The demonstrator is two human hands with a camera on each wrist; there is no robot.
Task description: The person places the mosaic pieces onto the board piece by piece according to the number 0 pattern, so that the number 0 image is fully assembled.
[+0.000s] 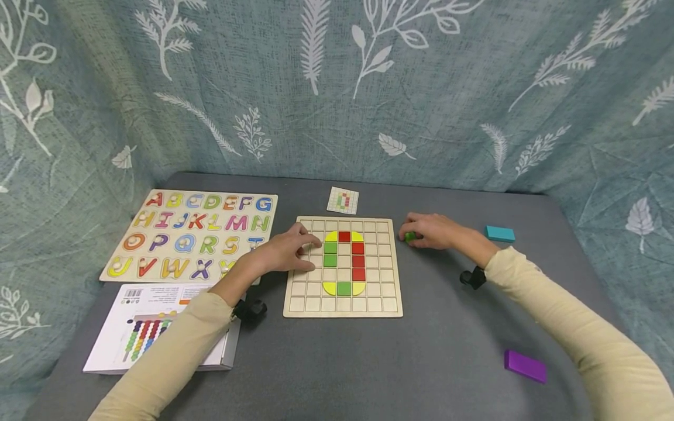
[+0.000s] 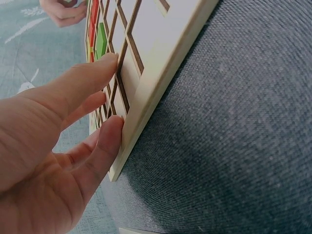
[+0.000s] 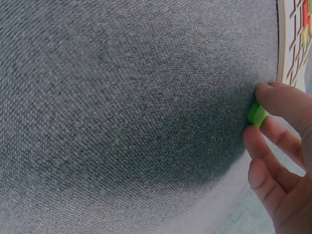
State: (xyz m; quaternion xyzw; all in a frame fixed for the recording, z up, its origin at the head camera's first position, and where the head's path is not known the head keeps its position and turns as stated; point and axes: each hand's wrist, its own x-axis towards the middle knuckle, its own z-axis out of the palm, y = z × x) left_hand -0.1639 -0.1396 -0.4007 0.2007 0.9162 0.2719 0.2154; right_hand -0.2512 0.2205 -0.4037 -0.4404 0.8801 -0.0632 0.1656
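Note:
A wooden grid board [image 1: 310, 305] lies in the middle of the table, with red, green and yellow tiles set in a rounded oblong ring on it. In the ring's left column, one cell above the lower yellow corner tile shows bare wood. My left hand [image 1: 281, 251] rests at the board's left edge, fingers spread and loosely bent, holding nothing; in the left wrist view its fingertips [image 2: 113, 127] touch the board. Just right of the board, my right hand [image 1: 433, 231] pinches a small green block [image 3: 257, 115] between thumb and fingers, low over the table.
A small card [image 1: 343, 200] with a coloured grid pattern lies behind the board. On the left are a wooden alphabet puzzle [image 1: 120, 252] and a white box [image 1: 107, 342] with a bead picture. A teal block [image 1: 499, 234] and a purple block [image 1: 525, 366] lie at the right.

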